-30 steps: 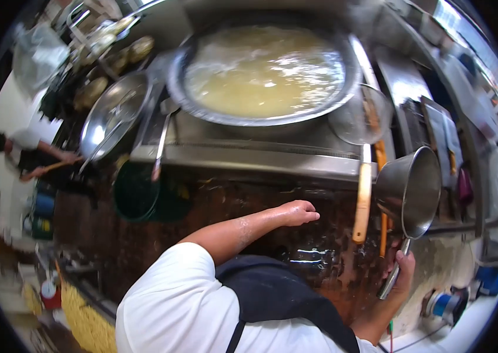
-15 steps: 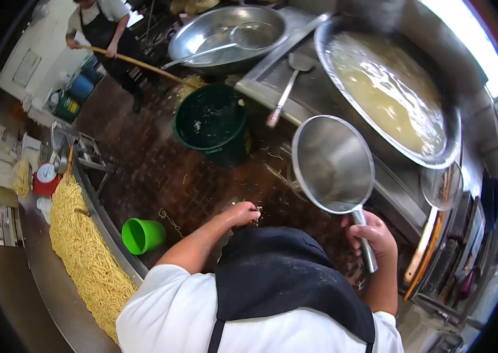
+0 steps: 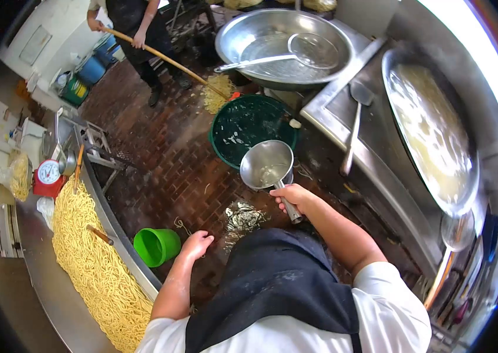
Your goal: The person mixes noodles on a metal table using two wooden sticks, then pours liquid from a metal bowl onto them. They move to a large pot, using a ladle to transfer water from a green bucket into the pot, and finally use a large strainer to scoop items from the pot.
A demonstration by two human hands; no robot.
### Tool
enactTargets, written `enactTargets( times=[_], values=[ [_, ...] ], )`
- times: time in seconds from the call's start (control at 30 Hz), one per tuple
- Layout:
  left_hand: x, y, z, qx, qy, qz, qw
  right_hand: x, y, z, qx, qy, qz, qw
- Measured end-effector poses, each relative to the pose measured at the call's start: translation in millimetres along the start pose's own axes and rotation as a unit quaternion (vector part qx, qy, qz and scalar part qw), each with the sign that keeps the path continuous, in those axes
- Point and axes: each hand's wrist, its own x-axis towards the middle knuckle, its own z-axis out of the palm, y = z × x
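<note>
My right hand (image 3: 293, 196) grips the handle of a steel ladle pot (image 3: 266, 165), held out low over the wet brick floor beside a dark green basket (image 3: 249, 123). My left hand (image 3: 195, 244) hangs empty with loosely curled fingers, just right of a small bright green bucket (image 3: 156, 246) on the floor. A heap of yellow noodles (image 3: 93, 270) lies on the steel table at my left.
A large wok of broth (image 3: 434, 135) sits on the stove at right, with a spatula (image 3: 352, 126) beside it. A wide steel basin (image 3: 284, 44) with a skimmer stands behind. Another person (image 3: 137, 23) sweeps spilled noodles (image 3: 216, 97) with a broom. A red scale (image 3: 48, 176) sits at left.
I have turned left, away from the stove. My right hand has carried the ladle pot down toward the green basket, and my left hand has dropped near the green bucket.
</note>
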Motion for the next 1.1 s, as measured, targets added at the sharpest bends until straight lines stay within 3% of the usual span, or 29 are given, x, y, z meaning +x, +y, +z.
enactTargets(
  times=[0.07, 0.13, 0.2, 0.27, 0.33, 0.4, 0.47, 0.53, 0.6, 0.7, 0.77, 0.8, 0.87, 0.9, 0.93, 1.0, 1.03, 1.1],
  values=[
    [-2, -31, 2, -0.125, 0.036, -0.072, 0.989, 55, -13, -3, -0.019, 0.022, 0.005, 1.000],
    [-7, -65, 18, -0.112, 0.080, -0.053, 0.989, 107, -26, -13, -0.094, 0.050, -0.024, 0.994],
    [-29, -66, 27, -0.136, 0.047, -0.125, 0.982, 176, -30, -33, -0.194, 0.105, -0.015, 0.975],
    [-47, -70, 36, -0.043, 0.056, -0.061, 0.996, 214, -43, -49, -0.386, 0.137, -0.026, 0.912],
    [-64, -61, 40, -0.099, 0.016, -0.167, 0.981, 260, -33, -67, -0.425, 0.219, -0.063, 0.876],
    [-77, -72, 64, -0.166, 0.044, -0.234, 0.957, 271, -36, -69, -0.478, 0.283, -0.057, 0.830],
    [-84, -79, 90, -0.068, -0.066, -0.148, 0.984, 288, -45, -76, -0.481, 0.269, 0.032, 0.834],
    [-91, -56, 101, -0.173, -0.031, -0.249, 0.952, 297, -47, -79, -0.479, 0.254, 0.031, 0.840],
    [-86, -30, 87, -0.173, -0.065, -0.241, 0.953, 311, -40, -76, -0.588, 0.210, -0.002, 0.781],
    [-85, 1, 70, -0.221, 0.025, -0.268, 0.937, 366, -11, -80, -0.627, 0.203, -0.070, 0.749],
    [-89, 12, 62, -0.224, 0.044, -0.266, 0.937, 352, -23, -74, -0.396, 0.060, 0.032, 0.916],
    [-94, 9, 66, -0.225, 0.047, -0.266, 0.936, 341, -26, -70, -0.398, 0.058, 0.029, 0.915],
    [-96, -1, 72, -0.184, 0.085, -0.224, 0.953, 313, -21, -64, -0.111, -0.032, 0.067, 0.991],
    [-108, -2, 77, -0.190, 0.051, -0.237, 0.951, 303, -17, -66, -0.047, -0.049, 0.085, 0.994],
    [-99, -14, 73, -0.169, -0.003, -0.203, 0.965, 256, -19, -66, -0.041, -0.041, 0.018, 0.998],
    [-87, -84, 125, -0.075, 0.060, -0.039, 0.995, 208, -19, -59, -0.043, -0.059, -0.029, 0.997],
    [-79, -95, 120, -0.114, -0.038, -0.095, 0.988, 190, -16, -56, -0.006, -0.079, -0.051, 0.996],
    [-74, -90, 110, -0.182, -0.071, -0.145, 0.970, 95, -44, -31, -0.052, -0.034, -0.069, 0.996]
  ],
)
